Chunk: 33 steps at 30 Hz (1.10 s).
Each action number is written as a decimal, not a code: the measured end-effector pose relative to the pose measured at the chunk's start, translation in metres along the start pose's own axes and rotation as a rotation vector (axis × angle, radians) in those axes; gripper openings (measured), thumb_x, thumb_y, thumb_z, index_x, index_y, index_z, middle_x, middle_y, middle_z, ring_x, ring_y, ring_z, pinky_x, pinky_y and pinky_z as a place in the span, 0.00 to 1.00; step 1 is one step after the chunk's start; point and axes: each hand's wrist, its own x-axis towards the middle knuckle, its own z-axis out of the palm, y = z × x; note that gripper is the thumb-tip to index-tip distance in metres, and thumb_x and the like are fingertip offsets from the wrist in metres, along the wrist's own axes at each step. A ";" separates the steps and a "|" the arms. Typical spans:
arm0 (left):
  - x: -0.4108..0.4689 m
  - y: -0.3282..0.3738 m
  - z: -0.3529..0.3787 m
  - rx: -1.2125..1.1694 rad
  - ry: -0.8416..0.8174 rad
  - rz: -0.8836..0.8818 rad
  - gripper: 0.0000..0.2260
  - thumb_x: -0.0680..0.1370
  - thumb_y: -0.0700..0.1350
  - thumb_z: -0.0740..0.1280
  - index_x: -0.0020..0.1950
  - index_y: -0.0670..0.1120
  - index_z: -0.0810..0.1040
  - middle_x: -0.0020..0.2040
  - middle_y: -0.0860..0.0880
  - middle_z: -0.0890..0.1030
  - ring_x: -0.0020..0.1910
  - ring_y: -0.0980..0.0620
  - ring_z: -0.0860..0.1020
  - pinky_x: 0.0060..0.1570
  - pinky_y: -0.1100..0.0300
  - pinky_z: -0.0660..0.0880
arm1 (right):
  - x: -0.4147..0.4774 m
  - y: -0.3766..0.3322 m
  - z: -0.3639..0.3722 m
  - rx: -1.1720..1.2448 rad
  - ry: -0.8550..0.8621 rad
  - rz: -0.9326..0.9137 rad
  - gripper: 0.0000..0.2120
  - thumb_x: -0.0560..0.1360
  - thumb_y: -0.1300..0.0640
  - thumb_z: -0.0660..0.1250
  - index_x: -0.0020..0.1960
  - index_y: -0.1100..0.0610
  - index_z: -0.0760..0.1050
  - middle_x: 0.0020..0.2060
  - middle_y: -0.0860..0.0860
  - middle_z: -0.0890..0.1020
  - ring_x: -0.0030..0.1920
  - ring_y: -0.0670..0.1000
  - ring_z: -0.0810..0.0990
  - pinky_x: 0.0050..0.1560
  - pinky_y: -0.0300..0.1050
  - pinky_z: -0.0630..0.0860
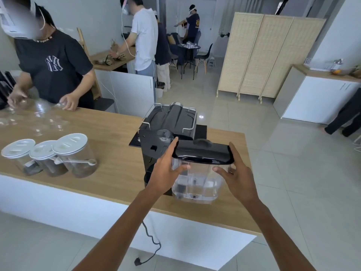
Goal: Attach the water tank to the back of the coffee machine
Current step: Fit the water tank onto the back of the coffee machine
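A clear plastic water tank [197,180] with a black lid [203,153] is held between both my hands just above the wooden counter. My left hand [166,169] grips its left side and my right hand [236,177] grips its right side. A little water lies in the bottom of the tank. The black coffee machine [172,122] stands on the counter with its back panel [154,147] turned towards me. The tank sits right of and slightly in front of that panel, close to it; I cannot tell whether they touch.
Three lidded glass jars [48,157] stand at the counter's [109,133] left. A person in a black T-shirt [52,65] handles clear glasses [39,116] at the far left. The machine's power cord [150,243] hangs down the counter front. Tiled floor lies to the right.
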 end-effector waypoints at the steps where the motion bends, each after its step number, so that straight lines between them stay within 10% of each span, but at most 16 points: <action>1: 0.001 -0.004 -0.008 -0.015 0.005 -0.006 0.41 0.74 0.50 0.73 0.80 0.51 0.53 0.55 0.31 0.79 0.28 0.57 0.71 0.35 0.65 0.73 | -0.001 -0.008 0.007 -0.001 0.003 -0.007 0.44 0.72 0.47 0.75 0.80 0.42 0.55 0.54 0.46 0.83 0.53 0.64 0.82 0.57 0.54 0.79; 4: 0.005 -0.015 -0.033 -0.059 0.012 0.021 0.41 0.74 0.52 0.72 0.80 0.54 0.53 0.30 0.49 0.72 0.26 0.56 0.66 0.28 0.68 0.67 | 0.004 -0.027 0.027 0.006 0.021 -0.019 0.44 0.70 0.44 0.74 0.80 0.41 0.55 0.53 0.46 0.84 0.54 0.64 0.81 0.57 0.57 0.79; 7: 0.012 -0.021 -0.056 -0.057 -0.006 0.051 0.40 0.74 0.54 0.71 0.80 0.54 0.51 0.50 0.33 0.80 0.45 0.42 0.80 0.41 0.51 0.75 | 0.006 -0.041 0.046 0.005 0.078 -0.031 0.44 0.70 0.41 0.73 0.79 0.38 0.54 0.54 0.63 0.82 0.54 0.66 0.80 0.56 0.61 0.79; 10: 0.021 -0.032 -0.072 -0.030 -0.004 0.053 0.40 0.75 0.54 0.71 0.80 0.54 0.52 0.66 0.29 0.69 0.63 0.29 0.68 0.58 0.38 0.70 | 0.009 -0.055 0.066 0.014 0.108 -0.048 0.45 0.69 0.39 0.71 0.80 0.41 0.54 0.54 0.63 0.83 0.53 0.65 0.81 0.56 0.58 0.80; 24: 0.042 -0.067 -0.092 -0.103 0.051 0.057 0.40 0.73 0.58 0.70 0.80 0.58 0.53 0.73 0.40 0.70 0.70 0.37 0.68 0.65 0.38 0.70 | 0.028 -0.079 0.104 0.073 0.080 -0.001 0.43 0.74 0.53 0.74 0.81 0.43 0.53 0.56 0.59 0.83 0.58 0.66 0.78 0.58 0.58 0.77; 29: 0.052 -0.076 -0.100 -0.134 0.065 0.087 0.40 0.71 0.63 0.67 0.80 0.58 0.54 0.77 0.53 0.67 0.76 0.51 0.65 0.71 0.45 0.68 | 0.030 -0.089 0.113 0.108 0.091 -0.026 0.42 0.75 0.53 0.73 0.81 0.45 0.53 0.57 0.36 0.82 0.56 0.45 0.82 0.63 0.46 0.77; 33: 0.054 -0.080 -0.101 -0.141 0.069 0.099 0.40 0.71 0.63 0.68 0.80 0.57 0.55 0.76 0.53 0.68 0.75 0.49 0.67 0.70 0.44 0.69 | 0.035 -0.090 0.118 0.109 0.115 0.002 0.43 0.74 0.53 0.74 0.81 0.47 0.55 0.60 0.41 0.81 0.60 0.44 0.79 0.67 0.44 0.74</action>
